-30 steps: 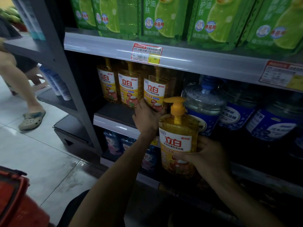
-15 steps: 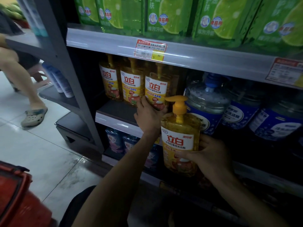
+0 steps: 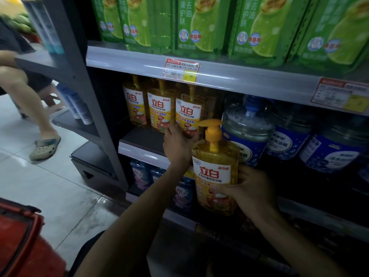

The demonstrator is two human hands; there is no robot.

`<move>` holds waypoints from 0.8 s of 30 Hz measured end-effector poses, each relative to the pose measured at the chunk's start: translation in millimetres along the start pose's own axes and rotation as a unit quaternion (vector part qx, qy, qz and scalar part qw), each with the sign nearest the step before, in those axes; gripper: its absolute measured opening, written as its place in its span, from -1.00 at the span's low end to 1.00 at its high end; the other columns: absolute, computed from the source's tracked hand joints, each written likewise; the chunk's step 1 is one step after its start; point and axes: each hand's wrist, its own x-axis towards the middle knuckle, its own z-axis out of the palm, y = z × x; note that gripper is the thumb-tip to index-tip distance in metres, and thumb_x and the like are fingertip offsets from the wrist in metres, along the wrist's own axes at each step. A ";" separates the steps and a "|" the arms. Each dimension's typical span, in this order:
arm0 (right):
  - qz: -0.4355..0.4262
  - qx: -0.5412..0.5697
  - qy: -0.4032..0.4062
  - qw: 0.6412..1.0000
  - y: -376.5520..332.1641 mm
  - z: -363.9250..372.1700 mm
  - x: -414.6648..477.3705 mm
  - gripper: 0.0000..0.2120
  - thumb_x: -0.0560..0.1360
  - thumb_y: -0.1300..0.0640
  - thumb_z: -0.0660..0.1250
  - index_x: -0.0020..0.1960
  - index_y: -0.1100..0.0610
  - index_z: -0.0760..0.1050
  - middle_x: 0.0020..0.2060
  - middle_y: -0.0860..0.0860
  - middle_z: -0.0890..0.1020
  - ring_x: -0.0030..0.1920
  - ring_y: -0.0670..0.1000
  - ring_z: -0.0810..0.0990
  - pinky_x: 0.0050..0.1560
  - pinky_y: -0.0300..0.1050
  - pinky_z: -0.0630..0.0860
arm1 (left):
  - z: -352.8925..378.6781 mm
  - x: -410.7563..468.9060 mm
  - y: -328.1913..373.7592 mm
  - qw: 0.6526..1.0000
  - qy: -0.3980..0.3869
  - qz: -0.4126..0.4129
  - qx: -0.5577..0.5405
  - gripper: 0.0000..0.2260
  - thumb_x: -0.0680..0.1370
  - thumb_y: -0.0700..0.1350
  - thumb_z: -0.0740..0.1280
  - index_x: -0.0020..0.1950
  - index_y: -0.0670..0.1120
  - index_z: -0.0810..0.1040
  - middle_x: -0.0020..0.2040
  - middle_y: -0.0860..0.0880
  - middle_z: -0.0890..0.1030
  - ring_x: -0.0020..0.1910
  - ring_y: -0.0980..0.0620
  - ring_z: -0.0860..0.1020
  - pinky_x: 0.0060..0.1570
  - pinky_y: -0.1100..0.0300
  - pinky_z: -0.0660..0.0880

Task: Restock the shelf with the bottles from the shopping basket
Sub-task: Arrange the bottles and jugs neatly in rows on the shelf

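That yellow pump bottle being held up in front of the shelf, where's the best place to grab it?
Probably the wide lower body of the pump bottle, from its right side, as the right hand does now. It stands upright, and its flat broad body suits a wrap grip; the thin pump neck looks a poorer hold.

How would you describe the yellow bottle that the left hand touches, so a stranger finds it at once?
Look at the middle shelf, under the green packs. Three yellow bottles stand in a front row there. It is the rightmost bottle, beside the blue jug, with the left hand on it.
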 end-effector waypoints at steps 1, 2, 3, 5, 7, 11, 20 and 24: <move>-0.003 0.002 -0.001 1.000 -1.4 1.0 -0.6 -0.55 0.14 0.19 0.73 -0.05 -0.05 0.68 -0.11 -0.13 0.75 -0.06 -0.10 0.72 0.05 0.09 0.67 | -6.5 0.1 0.6 1.000 -0.007 0.003 -0.019 -0.18 0.41 0.23 0.52 0.53 -0.02 0.25 0.47 -0.09 0.39 0.42 -0.16 0.44 0.32 -0.23 0.46; -0.008 0.003 -0.002 1.000 -3.1 2.3 -1.4 -0.55 0.13 0.19 0.73 -0.07 -0.08 0.67 -0.12 -0.14 0.75 -0.05 -0.10 0.72 0.06 0.09 0.67 | -14.6 0.1 0.6 0.999 -0.020 0.005 -0.042 -0.27 0.44 0.19 0.52 0.51 0.00 0.30 0.44 -0.06 0.42 0.40 -0.11 0.45 0.31 -0.20 0.47; -0.014 0.001 -0.006 1.000 -4.8 4.1 -1.9 -0.55 0.13 0.18 0.73 -0.08 -0.10 0.66 -0.12 -0.15 0.75 -0.05 -0.11 0.72 0.06 0.09 0.67 | -23.8 -0.1 0.9 0.997 -0.036 0.007 -0.067 -0.37 0.47 0.15 0.51 0.45 0.03 0.37 0.40 -0.04 0.46 0.36 -0.06 0.49 0.30 -0.16 0.49; -0.026 0.002 -0.017 1.000 -9.7 8.1 -3.6 -0.55 0.14 0.17 0.73 -0.05 -0.08 0.67 -0.10 -0.15 0.75 -0.02 -0.11 0.71 0.07 0.06 0.66 | -44.3 -1.3 -0.7 0.990 -0.073 0.002 -0.120 -0.56 0.50 0.11 0.49 0.32 0.10 0.46 0.28 0.01 0.55 0.24 0.03 0.56 0.24 -0.13 0.56; -0.037 0.015 -0.026 0.999 -16.0 13.6 -4.8 -0.52 0.15 0.19 0.72 0.02 -0.03 0.68 -0.07 -0.13 0.75 -0.01 -0.11 0.72 0.02 -0.05 0.66 | -66.9 -4.0 -2.1 0.982 -0.100 -0.014 -0.163 -0.69 0.51 0.11 0.49 0.19 0.11 0.51 0.14 0.07 0.63 0.14 0.06 0.62 0.14 -0.13 0.62; -0.057 0.028 -0.038 0.997 -27.6 33.0 -4.7 -0.53 0.17 0.19 0.72 0.03 -0.01 0.68 -0.05 -0.11 0.75 0.00 -0.09 0.72 0.03 -0.01 0.66 | -109.6 -13.0 -6.2 0.968 -0.126 -0.029 -0.214 -0.91 0.57 -0.05 0.45 0.05 0.00 0.63 -0.06 0.07 0.73 -0.04 0.08 0.70 -0.01 0.06 0.65; -0.084 0.075 -0.044 0.993 -48.0 94.3 13.0 -0.55 0.22 0.31 0.68 -0.05 -0.10 0.65 -0.10 -0.15 0.73 -0.03 -0.12 0.71 -0.06 -0.12 0.66 | -176.7 -33.7 -28.1 0.963 -0.180 -0.073 -0.186 -0.87 0.65 -0.11 0.33 0.11 -0.05 0.68 0.03 0.02 0.71 0.06 0.02 0.66 -0.05 0.17 0.53; -0.118 0.074 -0.033 0.990 -63.3 126.3 25.9 -0.59 0.26 0.21 0.68 0.03 -0.05 0.66 -0.04 -0.17 0.72 0.02 -0.16 0.69 -0.17 -0.35 0.57 | -191.7 -32.4 -35.5 0.965 -0.157 -0.060 -0.203 -0.81 0.61 -0.07 0.39 0.22 0.05 0.65 0.10 0.11 0.70 0.11 0.09 0.66 0.05 0.14 0.61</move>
